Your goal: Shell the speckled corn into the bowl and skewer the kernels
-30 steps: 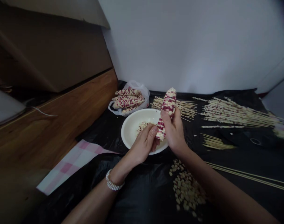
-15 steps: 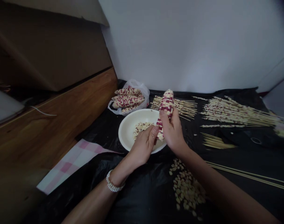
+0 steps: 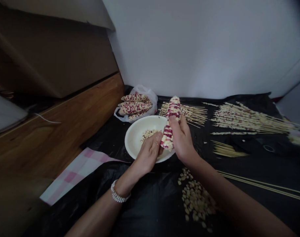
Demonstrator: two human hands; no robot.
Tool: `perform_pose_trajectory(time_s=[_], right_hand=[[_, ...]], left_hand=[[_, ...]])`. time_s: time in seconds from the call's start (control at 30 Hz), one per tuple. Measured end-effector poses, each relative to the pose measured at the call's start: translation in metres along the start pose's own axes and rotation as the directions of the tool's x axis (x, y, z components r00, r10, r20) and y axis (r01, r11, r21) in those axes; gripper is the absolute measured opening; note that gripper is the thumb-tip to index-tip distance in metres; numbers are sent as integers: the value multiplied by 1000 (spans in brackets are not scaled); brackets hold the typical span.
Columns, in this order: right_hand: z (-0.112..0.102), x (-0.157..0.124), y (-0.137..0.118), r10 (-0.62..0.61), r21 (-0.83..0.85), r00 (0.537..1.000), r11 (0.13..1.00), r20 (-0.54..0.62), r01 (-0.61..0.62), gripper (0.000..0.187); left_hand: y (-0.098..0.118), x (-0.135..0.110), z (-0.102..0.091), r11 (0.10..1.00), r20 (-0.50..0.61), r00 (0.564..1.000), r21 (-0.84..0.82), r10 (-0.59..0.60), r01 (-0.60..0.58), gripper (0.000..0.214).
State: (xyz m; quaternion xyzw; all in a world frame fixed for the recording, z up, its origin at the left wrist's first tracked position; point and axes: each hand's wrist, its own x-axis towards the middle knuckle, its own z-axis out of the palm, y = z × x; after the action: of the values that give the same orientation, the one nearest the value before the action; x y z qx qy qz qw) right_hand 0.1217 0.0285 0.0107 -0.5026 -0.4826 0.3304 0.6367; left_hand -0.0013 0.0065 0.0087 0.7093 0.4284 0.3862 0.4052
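A cream and dark red ear of corn (image 3: 174,107) stands tilted over the right side of a white bowl (image 3: 132,140). My right hand (image 3: 183,140) is wrapped round it from the right, thumb across its front. At the cob's lower end, my left hand (image 3: 150,149) is closed against its left side, with the thumb up and the other fingers partly hidden. Loose corn kernels (image 3: 147,134) lie in the bowl beyond my left hand.
Behind the bowl, a plastic bag (image 3: 153,95) holds several ears of corn (image 3: 135,107). Skewers threaded with kernels (image 3: 234,117) and bare skewers (image 3: 227,149) lie to the right. A pile of kernels (image 3: 195,200) rests on the black plastic sheet (image 3: 145,204) near my right forearm.
The ear of corn has shifted slightly left and turned in my right hand. My left thumb has slid a little left and down from the cob's front to its side.
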Motion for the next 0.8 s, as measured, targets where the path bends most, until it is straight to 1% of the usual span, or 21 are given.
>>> perform_pose_trajectory(time_s=[0.1, 0.17, 0.27, 0.37, 0.43, 0.5, 0.57, 0.63, 0.7, 0.73, 0.8], right_hand=[[-3, 2, -4, -74, -44, 997, 996, -9, 73, 36], [-4, 3, -5, -83, -58, 996, 995, -10, 83, 36], [-4, 3, -5, -69, -67, 997, 995, -14, 68, 37], [-2, 1, -3, -29, -36, 999, 999, -24, 28, 37], [0, 0, -1, -5, 11, 1000, 1000, -11, 5, 38], [0, 0, 1, 5, 61, 1000, 998, 19, -6, 40], [0, 1, 3, 7, 91, 999, 996, 40, -11, 42], [-1, 4, 4, 4, 102, 999, 995, 41, -8, 43], [-4, 7, 5, -5, 103, 999, 995, 33, 2, 44], [-5, 9, 5, -13, 100, 999, 995, 30, 10, 45], [-7, 11, 6, -27, 85, 999, 996, 28, 24, 45]], left_hand=[[3, 0, -2, 999, 88, 996, -35, -14, 17, 40], [4, 0, -2, 998, 110, 994, -52, -24, 30, 36], [4, -1, -1, 999, 82, 997, -39, 5, -2, 37], [3, -3, 0, 997, 30, 998, 60, 54, -56, 40], [2, -4, 0, 991, 12, 997, 111, 72, -73, 42], [2, -4, 0, 989, -5, 996, 120, 92, -91, 40], [2, -4, -2, 992, 3, 995, 81, 98, -98, 37], [4, -3, -5, 998, 60, 996, 3, 65, -66, 37], [6, -3, -8, 997, 157, 987, -75, 29, -17, 41], [8, -3, -10, 995, 197, 980, -98, 17, 3, 41], [9, -3, -12, 994, 234, 972, -105, 2, 23, 37]])
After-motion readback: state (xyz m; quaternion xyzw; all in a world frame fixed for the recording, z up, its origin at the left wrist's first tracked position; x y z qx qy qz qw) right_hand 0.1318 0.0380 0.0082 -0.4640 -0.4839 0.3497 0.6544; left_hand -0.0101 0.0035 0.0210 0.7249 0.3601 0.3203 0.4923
